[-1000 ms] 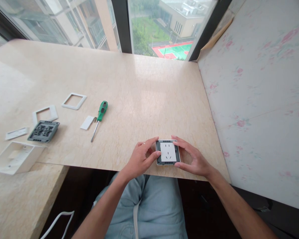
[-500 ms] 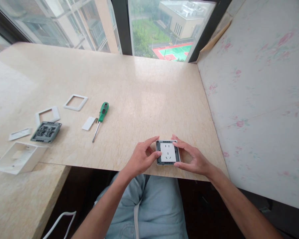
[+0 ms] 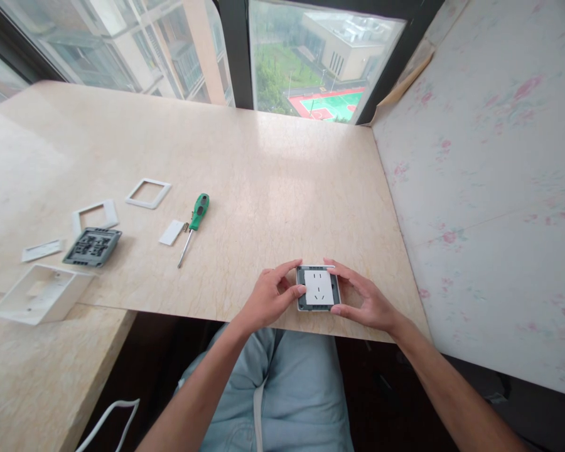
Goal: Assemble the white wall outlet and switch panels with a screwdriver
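While left grip (image 3: 269, 300) and right grip (image 3: 370, 306) hold socket (image 3: 319, 292) | screwdriver (image 3: 199, 212), white box (image 3: 64, 302) leftward | floral wall (image 3: 489, 207) blocks right

Past the socket (image 3: 319, 289), the desk (image 3: 282, 182) leaves a wide way to the window (image 3: 329, 69) — the wall (image 3: 480, 188) stops you rightward; leftward, the screwdriver (image 3: 199, 213), frames (image 3: 161, 197) and box (image 3: 61, 303) obstruct.
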`<state>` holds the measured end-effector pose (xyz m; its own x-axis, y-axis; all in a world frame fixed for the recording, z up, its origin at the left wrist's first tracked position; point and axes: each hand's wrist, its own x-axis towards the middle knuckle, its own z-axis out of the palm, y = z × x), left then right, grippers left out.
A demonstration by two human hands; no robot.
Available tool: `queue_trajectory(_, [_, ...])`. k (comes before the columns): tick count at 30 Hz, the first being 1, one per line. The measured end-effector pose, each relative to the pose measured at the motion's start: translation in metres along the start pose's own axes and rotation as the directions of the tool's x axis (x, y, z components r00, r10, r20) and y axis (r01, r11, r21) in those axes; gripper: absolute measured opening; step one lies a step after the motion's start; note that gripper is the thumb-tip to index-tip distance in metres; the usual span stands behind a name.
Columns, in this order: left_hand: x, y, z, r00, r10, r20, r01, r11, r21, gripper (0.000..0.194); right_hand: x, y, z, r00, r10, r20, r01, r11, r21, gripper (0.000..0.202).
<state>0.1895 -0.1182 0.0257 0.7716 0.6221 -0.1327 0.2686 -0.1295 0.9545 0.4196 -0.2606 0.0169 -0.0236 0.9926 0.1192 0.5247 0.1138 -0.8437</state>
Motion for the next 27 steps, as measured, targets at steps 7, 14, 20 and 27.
queue_trajectory(7, [-0.0004, -0.0022, 0.0002, 1.0, 0.006, -0.002, -0.006, 0.999, 0.053, 0.048, 0.0, 0.0007, -0.0006, 1.0, 0.004, 0.003, -0.004, 1.0, -0.011, 0.07])
queue_trajectory(14, [0.0003, -0.0013, -0.0012, 1.0, -0.011, 0.018, 0.01, 1.0, 0.025, 0.051, 0.0, 0.0008, -0.0013, 1.0, -0.009, 0.011, 0.009, 0.999, -0.034, 0.071])
queue_trajectory(20, [-0.0005, -0.0027, -0.0011, 1.0, -0.014, 0.018, 0.013, 0.999, 0.032, 0.054, 0.0, 0.0, -0.0011, 1.0, -0.007, 0.011, 0.008, 0.999, -0.041, 0.072])
queue_trajectory(27, [-0.0005, -0.0046, -0.0016, 1.0, 0.003, 0.019, -0.004, 1.0, 0.027, 0.057, -0.0003, -0.0001, -0.001, 1.0, -0.015, 0.014, 0.016, 0.999, -0.043, 0.072])
